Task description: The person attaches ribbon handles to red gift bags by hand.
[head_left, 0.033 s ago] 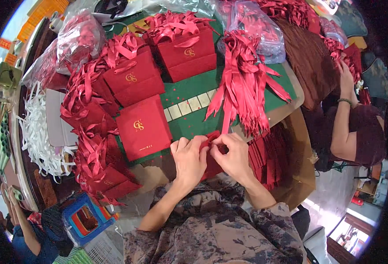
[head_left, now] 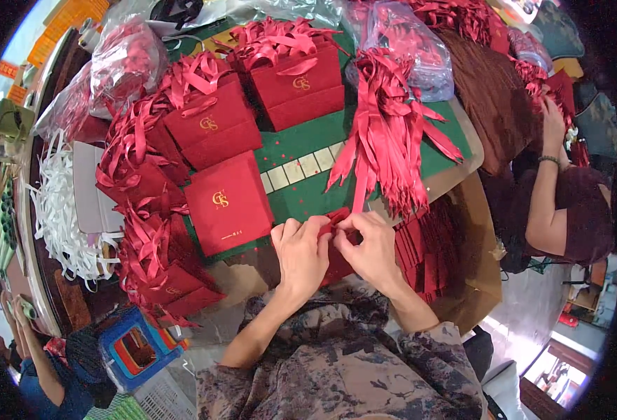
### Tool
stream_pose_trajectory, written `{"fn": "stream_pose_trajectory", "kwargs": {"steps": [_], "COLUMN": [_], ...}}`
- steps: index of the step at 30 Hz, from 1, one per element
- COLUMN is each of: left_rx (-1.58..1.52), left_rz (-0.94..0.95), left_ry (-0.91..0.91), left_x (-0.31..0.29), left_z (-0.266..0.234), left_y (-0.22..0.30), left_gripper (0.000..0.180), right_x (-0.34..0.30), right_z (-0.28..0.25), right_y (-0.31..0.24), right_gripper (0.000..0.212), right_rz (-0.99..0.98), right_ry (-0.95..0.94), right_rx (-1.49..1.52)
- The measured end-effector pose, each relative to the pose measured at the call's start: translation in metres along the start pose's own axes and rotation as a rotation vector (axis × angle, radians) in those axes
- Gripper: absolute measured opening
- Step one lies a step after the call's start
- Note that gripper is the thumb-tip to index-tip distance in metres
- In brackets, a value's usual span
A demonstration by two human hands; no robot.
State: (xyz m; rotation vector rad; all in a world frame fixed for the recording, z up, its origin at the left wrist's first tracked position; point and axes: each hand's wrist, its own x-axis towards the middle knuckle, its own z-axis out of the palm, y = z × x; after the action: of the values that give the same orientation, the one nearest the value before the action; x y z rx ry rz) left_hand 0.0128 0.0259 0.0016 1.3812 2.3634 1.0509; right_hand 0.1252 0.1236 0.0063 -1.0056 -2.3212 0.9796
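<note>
Both hands work a red ribbon (head_left: 336,220) into a red paper bag (head_left: 333,262) at the table's near edge. Left hand (head_left: 300,253) and right hand (head_left: 373,250) are closed, pinching the ribbon between fingertips. Best kept taut and flat, pinched close to the bag's edge. Loose ribbon bundle (head_left: 385,133) lies just beyond.

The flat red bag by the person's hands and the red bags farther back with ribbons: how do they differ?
The flat red bag lies face up on the green mat with no ribbon handle showing; the ribboned red bags farther back lie stacked, overlapping one another, with red ribbon handles spilling over their tops. The flat bag lies singly, just beside the left hand; the ribboned bags sit well beyond both hands. Both share deep red paper and a small gold emblem.
</note>
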Motion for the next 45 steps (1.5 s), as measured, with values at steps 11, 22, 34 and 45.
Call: {"fn": "stream_pose_trajectory", "kwargs": {"steps": [11, 22, 34, 45], "left_rx": [-0.041, -0.130, 0.143, 0.160], "left_rz": [-0.010, -0.012, 0.262, 0.285], "left_ry": [-0.018, -0.119, 0.103, 0.188], "left_x": [-0.002, 0.000, -0.011, -0.017], "left_z": [-0.006, -0.005, 0.003, 0.008], "left_y": [-0.004, -0.006, 0.013, 0.008], "left_gripper": [0.024, 0.018, 0.011, 0.014], "right_x": [-0.001, 0.010, 0.049, 0.063], "right_z": [0.002, -0.015, -0.049, -0.031], "right_y": [-0.003, 0.011, 0.020, 0.039], "right_gripper": [0.014, 0.014, 0.022, 0.018], "right_rz": [-0.086, -0.242, -0.277, -0.149], "right_ry": [0.050, -0.048, -0.562, -0.720], "right_rx": [0.062, -0.055, -0.105, 0.220]}}
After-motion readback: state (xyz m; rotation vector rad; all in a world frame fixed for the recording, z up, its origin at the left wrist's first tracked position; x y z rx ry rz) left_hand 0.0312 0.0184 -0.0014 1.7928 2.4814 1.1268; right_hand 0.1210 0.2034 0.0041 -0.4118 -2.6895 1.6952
